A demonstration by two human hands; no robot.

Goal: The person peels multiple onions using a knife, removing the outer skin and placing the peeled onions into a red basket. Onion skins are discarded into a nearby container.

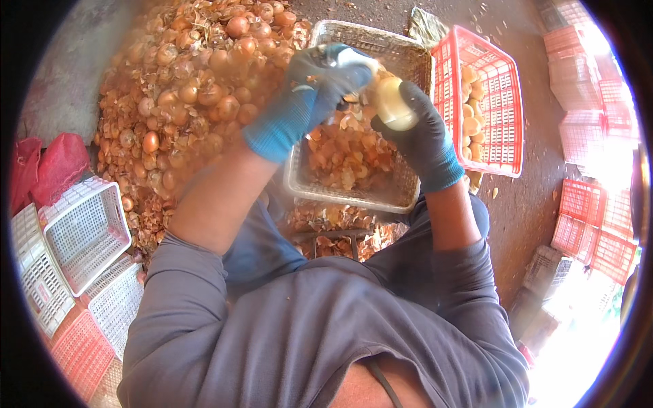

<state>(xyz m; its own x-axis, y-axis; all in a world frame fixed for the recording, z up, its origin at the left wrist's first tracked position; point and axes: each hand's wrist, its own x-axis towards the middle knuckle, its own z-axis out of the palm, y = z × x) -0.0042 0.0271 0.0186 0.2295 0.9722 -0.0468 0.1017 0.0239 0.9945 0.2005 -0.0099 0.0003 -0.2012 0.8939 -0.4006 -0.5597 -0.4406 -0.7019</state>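
My right hand (418, 127), in a dark glove with a blue cuff, grips a pale peeled onion (394, 103). Close beside it, my left hand (329, 76) is curled in a blue glove; motion blur and a whitish glossy patch at its fingers hide what it holds. Both hands are above a dirty white plastic crate (352, 200) with loose brown onion skins (352, 158) inside. Just right of that crate, a red plastic crate (502, 102) contains several peeled onions (472, 122).
A large heap of unpeeled onions (209, 94) and skins spreads at the left. White crates (84, 229) and red mesh sacks (58, 163) lie beyond it. Stacked red crates (581, 219) line the far right. More skins lie between my knees, by a dark metal frame (334, 235).
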